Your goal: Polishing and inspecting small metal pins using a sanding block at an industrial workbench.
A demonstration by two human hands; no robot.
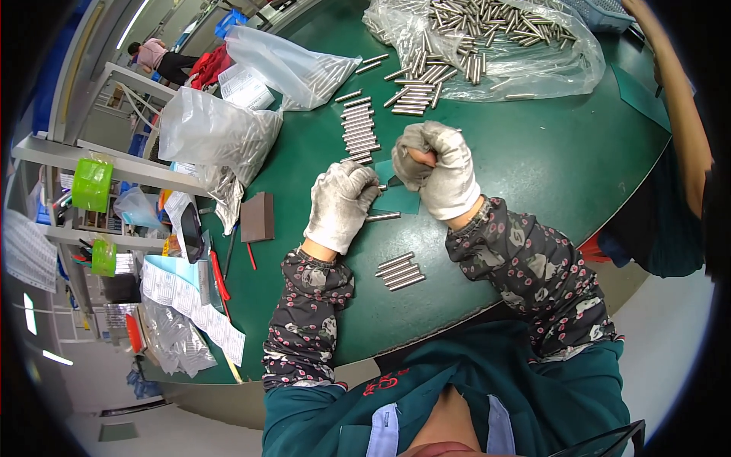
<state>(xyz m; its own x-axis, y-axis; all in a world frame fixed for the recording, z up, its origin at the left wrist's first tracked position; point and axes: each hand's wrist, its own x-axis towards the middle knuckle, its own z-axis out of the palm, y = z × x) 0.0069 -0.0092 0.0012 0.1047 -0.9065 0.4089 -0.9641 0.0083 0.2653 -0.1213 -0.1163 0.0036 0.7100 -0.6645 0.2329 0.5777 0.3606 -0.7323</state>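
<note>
A: State the condition of each grip.

B: Left hand (339,206), gloved: fingers curled inward. The end of a metal pin (382,187) shows at the fingertips; whether it is grasped or merely adjacent, I cannot tell. Right hand (443,169), gloved: fingers curled into a fist. Its interior is hidden; I cannot tell whether anything is grasped.

A: Locate the other pins relative to the grip.

B: A second pin (385,217) lies just to the right of the left hand. A row of pins (359,128) extends beyond the left hand. A small set of pins (400,272) lies on the near side of both hands, between the forearms.

A: Identify the surroundings.

B: A green sheet (403,202) lies between the hands on the green table (533,152). Beyond the right hand is a clear plastic bag (537,72) heaped with pins. To the left of the left hand is a brown block (257,217); farther left is a red-handled tool (219,276).
</note>
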